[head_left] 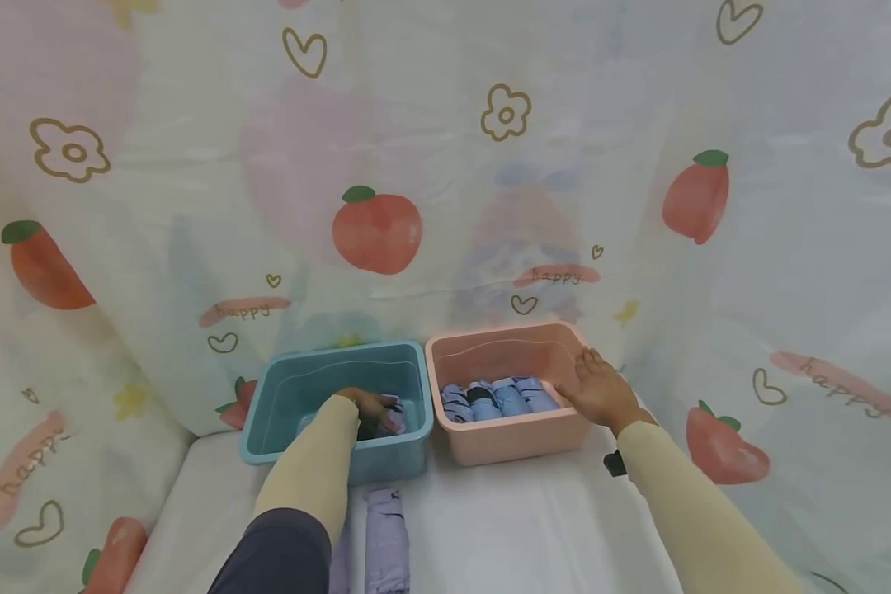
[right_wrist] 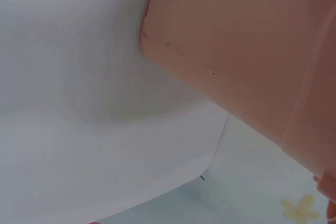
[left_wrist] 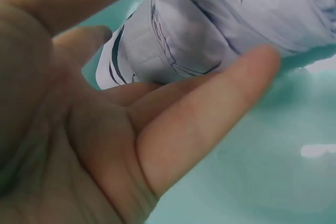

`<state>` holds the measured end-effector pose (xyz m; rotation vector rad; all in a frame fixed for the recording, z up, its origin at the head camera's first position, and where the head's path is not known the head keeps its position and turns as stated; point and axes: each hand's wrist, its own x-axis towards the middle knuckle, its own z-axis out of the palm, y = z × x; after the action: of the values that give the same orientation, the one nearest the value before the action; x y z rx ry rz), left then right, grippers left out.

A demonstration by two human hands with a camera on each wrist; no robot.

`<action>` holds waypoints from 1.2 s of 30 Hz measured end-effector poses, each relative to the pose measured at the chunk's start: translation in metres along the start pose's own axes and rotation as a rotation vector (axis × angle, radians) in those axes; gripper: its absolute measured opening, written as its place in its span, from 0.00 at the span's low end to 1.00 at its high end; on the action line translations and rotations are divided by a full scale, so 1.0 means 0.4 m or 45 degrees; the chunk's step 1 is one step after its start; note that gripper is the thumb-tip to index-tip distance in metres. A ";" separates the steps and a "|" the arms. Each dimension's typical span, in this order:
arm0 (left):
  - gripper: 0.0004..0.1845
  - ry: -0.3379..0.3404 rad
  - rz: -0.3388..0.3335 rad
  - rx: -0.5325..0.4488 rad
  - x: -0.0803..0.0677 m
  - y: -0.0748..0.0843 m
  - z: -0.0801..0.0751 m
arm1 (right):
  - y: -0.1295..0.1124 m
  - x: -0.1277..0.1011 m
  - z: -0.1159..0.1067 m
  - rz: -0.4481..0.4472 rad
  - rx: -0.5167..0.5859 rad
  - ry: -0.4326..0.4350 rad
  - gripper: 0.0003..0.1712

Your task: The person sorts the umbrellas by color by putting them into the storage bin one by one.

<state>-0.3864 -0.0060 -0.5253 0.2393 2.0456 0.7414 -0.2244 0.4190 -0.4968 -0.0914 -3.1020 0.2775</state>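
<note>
My left hand (head_left: 374,407) reaches down into a teal bin (head_left: 410,355). In the left wrist view its fingers (left_wrist: 210,114) are spread and fairly straight, beside a pale lavender folded umbrella (left_wrist: 194,30) with a strap round it; the fingertips look close to or touching its fabric. My right hand (head_left: 603,389) rests at the right rim of a pink bin (head_left: 490,437), fingers extended. Several blue folded umbrellas (head_left: 510,398) lie side by side in that bin. The right wrist view shows the pink bin's outer wall (right_wrist: 236,40), with no fingers plainly visible.
Both bins stand side by side on a white-covered table (head_left: 520,520). A lavender folded umbrella (head_left: 387,540) lies in front of the teal bin, another partly hidden by the left arm. A printed curtain (head_left: 445,165) hangs behind and at the sides.
</note>
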 end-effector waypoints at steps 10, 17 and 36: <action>0.50 0.023 -0.044 -0.043 -0.013 -0.014 -0.004 | -0.047 0.026 0.015 -0.034 0.022 0.027 0.60; 0.51 -0.015 0.021 -0.036 -0.070 -0.007 -0.023 | -0.047 0.038 0.016 -0.046 -0.016 -0.009 0.60; 0.33 0.457 0.579 0.213 -0.343 -0.077 -0.040 | 0.002 0.007 -0.006 -0.060 0.024 -0.039 0.60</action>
<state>-0.3191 -0.0972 -0.4406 0.7306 2.4312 0.9392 -0.2273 0.4202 -0.4944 -0.0140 -3.1261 0.3091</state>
